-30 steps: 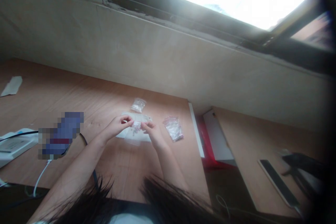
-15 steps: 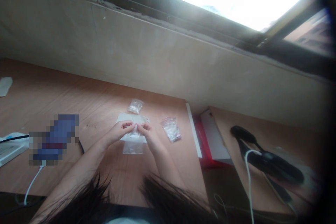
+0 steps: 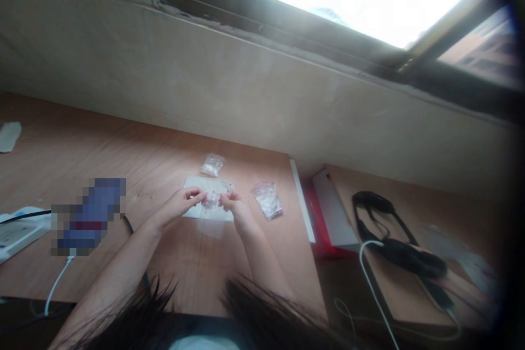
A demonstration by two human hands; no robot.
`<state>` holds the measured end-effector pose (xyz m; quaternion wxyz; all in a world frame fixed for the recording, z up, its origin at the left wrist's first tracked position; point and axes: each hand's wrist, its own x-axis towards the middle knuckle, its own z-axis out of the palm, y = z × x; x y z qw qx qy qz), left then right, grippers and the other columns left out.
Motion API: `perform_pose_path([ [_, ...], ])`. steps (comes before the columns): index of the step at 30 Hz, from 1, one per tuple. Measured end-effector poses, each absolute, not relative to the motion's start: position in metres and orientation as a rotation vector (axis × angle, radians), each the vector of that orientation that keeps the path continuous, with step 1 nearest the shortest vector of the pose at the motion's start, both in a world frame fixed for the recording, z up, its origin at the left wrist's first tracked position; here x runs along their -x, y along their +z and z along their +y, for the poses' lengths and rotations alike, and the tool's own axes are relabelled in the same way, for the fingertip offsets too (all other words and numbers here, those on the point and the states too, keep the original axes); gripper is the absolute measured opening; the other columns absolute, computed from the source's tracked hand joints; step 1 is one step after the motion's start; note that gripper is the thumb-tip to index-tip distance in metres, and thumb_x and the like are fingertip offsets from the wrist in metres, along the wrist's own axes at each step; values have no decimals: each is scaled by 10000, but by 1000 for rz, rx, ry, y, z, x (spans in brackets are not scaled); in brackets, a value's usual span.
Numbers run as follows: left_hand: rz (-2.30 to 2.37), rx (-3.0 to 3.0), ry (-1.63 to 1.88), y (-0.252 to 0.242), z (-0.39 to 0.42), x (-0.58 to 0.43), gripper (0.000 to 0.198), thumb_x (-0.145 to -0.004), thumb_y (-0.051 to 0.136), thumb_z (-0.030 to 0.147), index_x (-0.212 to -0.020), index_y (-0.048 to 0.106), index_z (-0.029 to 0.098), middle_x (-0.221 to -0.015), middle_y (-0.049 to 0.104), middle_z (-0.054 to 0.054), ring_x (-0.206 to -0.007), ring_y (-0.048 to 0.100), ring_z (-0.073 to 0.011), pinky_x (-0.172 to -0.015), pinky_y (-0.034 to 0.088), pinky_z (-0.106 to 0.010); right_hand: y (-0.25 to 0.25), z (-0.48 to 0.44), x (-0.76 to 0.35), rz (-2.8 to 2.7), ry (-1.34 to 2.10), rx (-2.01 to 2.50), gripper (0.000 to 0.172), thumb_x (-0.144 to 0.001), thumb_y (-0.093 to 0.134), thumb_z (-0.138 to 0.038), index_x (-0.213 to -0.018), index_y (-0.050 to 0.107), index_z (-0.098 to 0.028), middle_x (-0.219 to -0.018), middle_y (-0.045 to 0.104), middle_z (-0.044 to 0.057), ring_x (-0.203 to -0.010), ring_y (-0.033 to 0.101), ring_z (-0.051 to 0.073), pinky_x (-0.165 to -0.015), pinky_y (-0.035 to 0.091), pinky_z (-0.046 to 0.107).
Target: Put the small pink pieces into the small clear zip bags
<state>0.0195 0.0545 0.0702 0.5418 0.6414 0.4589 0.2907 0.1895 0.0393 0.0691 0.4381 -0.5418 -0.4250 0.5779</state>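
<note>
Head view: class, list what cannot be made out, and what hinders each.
- Head view: contents of the small clear bag pinched by left hand and right hand: too small, blurred.
- Head view: thing beside the white cable: covered by a pixelated block.
- Head view: near edge of the table: hidden by hair.

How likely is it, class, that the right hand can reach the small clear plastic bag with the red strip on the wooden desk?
Probably yes: the red-strip bag lies close beside the right hand, bare desk between, though it pinches another clear bag.
</note>
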Motion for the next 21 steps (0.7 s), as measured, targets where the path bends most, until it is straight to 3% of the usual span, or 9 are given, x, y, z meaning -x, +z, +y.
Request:
perform_pose_path([
  [5,1188,-1479,771,75,55,-17,324,-714,461,439,-651,557,136,-629,543,-7,-656,498,-149,-608,384,-241,64,30,-181,-1005,1532,1341,308,-608,563,-456,-577,510,-155,-513,526,-10,-440,404,71,-467,310,214],
  [9,1242,-1406,816,70,59,-9,380,-715,421,498,-655,547,145,-615,531,-6,-601,477,-132,-558,381,-226,44,24,-172,-861,1621,1357,357,-513,644,-425,-704,480,-172,-557,567,-13,-416,438,79,-424,317,207],
  [12,1314,-1307,888,49,60,2,419,-727,379,519,-790,559,146,-724,574,-30,-607,488,-130,-555,386,-227,39,40,-170,-837,1482,1424,318,-508,645,-362,-673,452,-172,-508,530,-26,-422,455,90,-440,342,218],
  [16,1401,-1422,827,11,54,13,355,-735,391,483,-681,538,165,-671,567,-28,-655,514,-165,-601,395,-249,46,98,-169,-862,1168,1568,265,-574,581,-332,-745,470,-162,-625,558,16,-503,503,115,-471,365,229],
  [21,1498,-1653,873,-12,45,12,272,-787,342,381,-695,523,200,-694,556,-32,-713,516,-191,-659,393,-281,40,169,-156,-988,832,1872,243,-613,544,-242,-823,456,-156,-755,571,84,-638,534,166,-565,386,264],
])
